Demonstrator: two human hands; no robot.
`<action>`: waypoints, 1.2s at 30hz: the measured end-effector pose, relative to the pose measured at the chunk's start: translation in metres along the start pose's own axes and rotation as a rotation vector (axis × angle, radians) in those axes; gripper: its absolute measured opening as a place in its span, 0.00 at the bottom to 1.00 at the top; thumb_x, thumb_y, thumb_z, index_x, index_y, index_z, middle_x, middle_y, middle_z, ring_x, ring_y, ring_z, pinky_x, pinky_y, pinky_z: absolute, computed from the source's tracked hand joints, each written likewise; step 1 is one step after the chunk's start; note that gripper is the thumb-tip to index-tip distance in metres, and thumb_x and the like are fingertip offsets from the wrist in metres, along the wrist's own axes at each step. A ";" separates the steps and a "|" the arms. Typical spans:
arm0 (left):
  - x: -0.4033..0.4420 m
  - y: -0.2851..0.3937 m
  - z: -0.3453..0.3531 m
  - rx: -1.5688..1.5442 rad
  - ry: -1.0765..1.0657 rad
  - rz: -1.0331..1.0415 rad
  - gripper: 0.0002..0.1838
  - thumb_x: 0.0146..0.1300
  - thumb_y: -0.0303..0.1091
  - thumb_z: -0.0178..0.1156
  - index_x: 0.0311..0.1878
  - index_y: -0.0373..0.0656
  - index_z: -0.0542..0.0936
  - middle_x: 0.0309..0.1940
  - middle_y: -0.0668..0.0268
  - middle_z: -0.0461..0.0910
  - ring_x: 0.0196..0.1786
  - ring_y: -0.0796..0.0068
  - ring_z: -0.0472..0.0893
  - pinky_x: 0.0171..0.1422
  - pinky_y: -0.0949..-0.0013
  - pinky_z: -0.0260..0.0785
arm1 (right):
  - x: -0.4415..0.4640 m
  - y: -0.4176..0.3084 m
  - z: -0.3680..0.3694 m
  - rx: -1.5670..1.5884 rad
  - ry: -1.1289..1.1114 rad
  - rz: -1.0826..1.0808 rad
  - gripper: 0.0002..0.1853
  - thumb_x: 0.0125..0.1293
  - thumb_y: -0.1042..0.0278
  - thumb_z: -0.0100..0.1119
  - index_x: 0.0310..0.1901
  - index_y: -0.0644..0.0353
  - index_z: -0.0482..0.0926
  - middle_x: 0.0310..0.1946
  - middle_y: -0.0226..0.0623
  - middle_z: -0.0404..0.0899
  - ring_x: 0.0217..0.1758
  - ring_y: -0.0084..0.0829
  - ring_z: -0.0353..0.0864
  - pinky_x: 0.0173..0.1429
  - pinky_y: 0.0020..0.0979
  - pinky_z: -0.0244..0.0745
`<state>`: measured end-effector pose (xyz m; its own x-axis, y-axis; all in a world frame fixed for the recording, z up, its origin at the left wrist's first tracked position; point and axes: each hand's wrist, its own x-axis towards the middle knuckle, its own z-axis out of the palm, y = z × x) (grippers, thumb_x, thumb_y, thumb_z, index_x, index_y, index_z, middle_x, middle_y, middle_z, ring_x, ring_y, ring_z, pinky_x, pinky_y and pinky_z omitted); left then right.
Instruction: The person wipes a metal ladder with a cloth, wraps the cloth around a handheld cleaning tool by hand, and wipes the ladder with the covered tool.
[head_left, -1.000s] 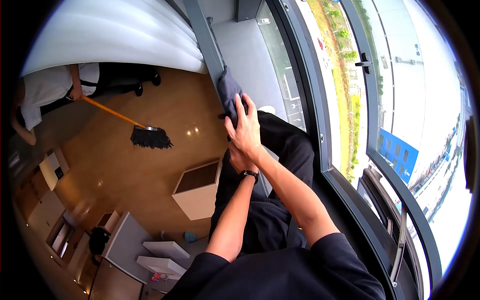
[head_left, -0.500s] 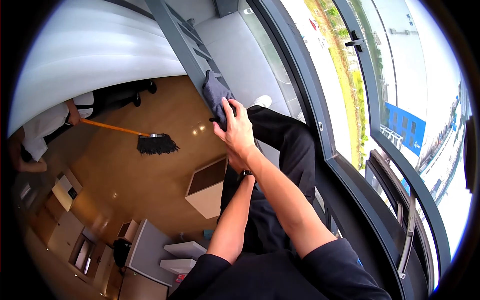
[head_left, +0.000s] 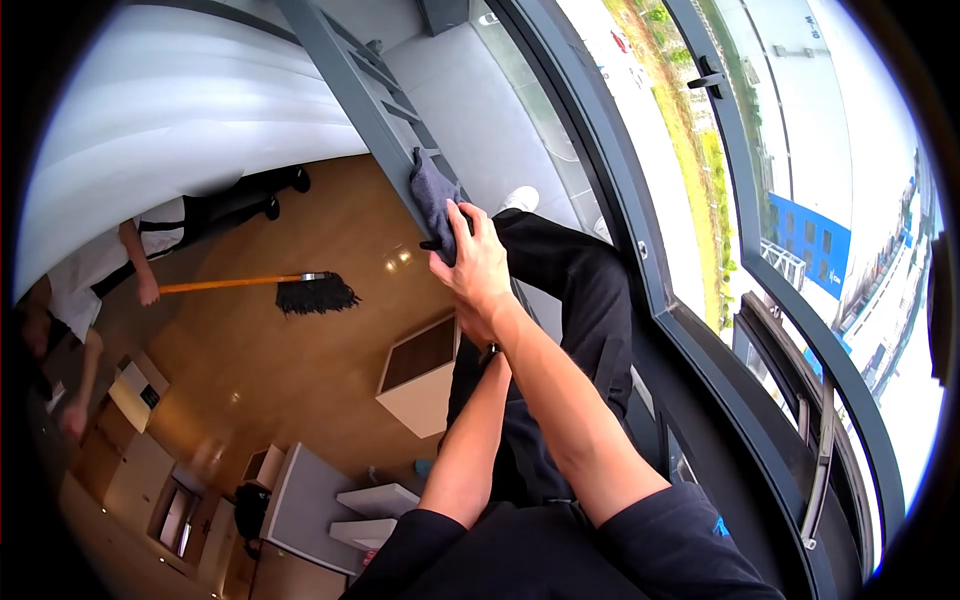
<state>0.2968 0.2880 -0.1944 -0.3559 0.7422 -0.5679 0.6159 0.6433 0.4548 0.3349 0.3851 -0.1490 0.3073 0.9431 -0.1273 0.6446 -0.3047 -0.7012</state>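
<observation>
A dark grey cloth (head_left: 434, 196) hangs over the edge of a grey metal frame rail (head_left: 350, 98). My right hand (head_left: 478, 255) is closed around the lower end of the cloth, its fingers pointing up and partly bent. Beneath it and crossed by the right wrist, my left hand (head_left: 474, 322) is mostly covered, and its fingers are hidden. A dark watch band circles the left wrist. My bent leg in black trousers (head_left: 570, 270) is just right of the hands.
An open window frame (head_left: 735, 170) with a handle fills the right side. At left another person (head_left: 95, 265) holds an orange-handled mop (head_left: 315, 293) on the brown floor. An open box (head_left: 420, 375) stands below left, near grey and white furniture (head_left: 315, 505). A white curtain (head_left: 200, 100) hangs upper left.
The view has turned, shifting the rail and cloth left. More of my leg and a white shoe show. The other person's arm has lowered, and the mop handle lies more level.
</observation>
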 end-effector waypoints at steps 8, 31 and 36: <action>-0.002 0.007 -0.004 -0.074 -0.035 -0.051 0.24 0.60 0.49 0.61 0.55 0.47 0.70 0.45 0.51 0.81 0.48 0.44 0.79 0.47 0.50 0.72 | 0.000 0.001 0.005 -0.008 0.036 -0.020 0.38 0.49 0.61 0.69 0.63 0.59 0.66 0.56 0.45 0.68 0.56 0.48 0.72 0.57 0.41 0.74; -0.015 0.024 -0.034 -0.319 -0.066 -0.103 0.25 0.60 0.48 0.60 0.56 0.49 0.68 0.50 0.52 0.77 0.48 0.42 0.77 0.48 0.47 0.71 | 0.000 -0.008 0.007 -0.046 0.027 -0.072 0.34 0.54 0.64 0.66 0.60 0.67 0.65 0.55 0.54 0.67 0.57 0.57 0.71 0.59 0.44 0.71; -0.019 0.027 -0.037 -0.343 -0.051 -0.096 0.24 0.60 0.48 0.60 0.55 0.48 0.68 0.49 0.52 0.78 0.48 0.41 0.77 0.47 0.47 0.70 | -0.002 -0.007 0.009 -0.080 0.042 -0.122 0.33 0.54 0.63 0.67 0.59 0.67 0.66 0.54 0.54 0.67 0.55 0.57 0.72 0.57 0.45 0.72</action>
<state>0.2940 0.2979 -0.1459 -0.3598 0.6709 -0.6484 0.3064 0.7414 0.5970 0.3240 0.3869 -0.1499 0.2508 0.9679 -0.0137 0.7320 -0.1989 -0.6516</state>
